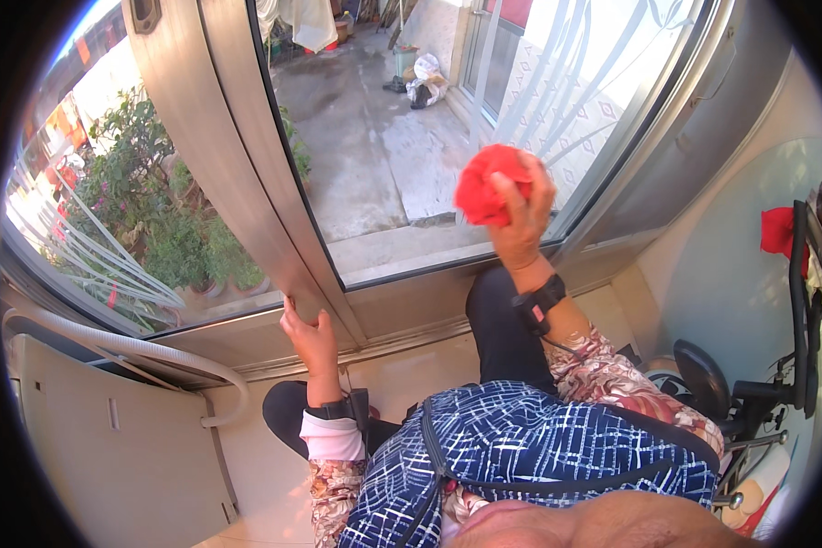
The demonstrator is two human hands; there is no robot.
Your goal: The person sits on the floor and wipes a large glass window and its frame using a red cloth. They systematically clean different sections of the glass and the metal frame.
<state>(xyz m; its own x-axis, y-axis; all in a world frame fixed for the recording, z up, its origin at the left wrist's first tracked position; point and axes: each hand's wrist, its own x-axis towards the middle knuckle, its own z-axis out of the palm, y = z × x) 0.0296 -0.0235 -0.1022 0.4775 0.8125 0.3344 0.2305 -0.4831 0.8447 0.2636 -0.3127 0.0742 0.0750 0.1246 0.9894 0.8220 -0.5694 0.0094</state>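
Observation:
A bunched red cloth (pixel 486 183) is gripped in my right hand (pixel 527 212), up against or just in front of the glass pane (pixel 383 171) of a metal-framed door. My left hand (pixel 312 339) holds nothing. Its fingers are apart, and the fingertips rest against the metal door frame (pixel 284 240), low down where two stiles meet. Both wrists carry a dark strap with a small device. White curved line decoration covers part of the glass to the right of the cloth.
At left stands a pale appliance panel (pixel 123 425) with a ribbed white hose (pixel 144 346). A bicycle-like machine (pixel 760 390) and a large round glass panel (pixel 719 274) are close on my right. Potted plants (pixel 192 253) and a plastic bag (pixel 427 82) show beyond the glass.

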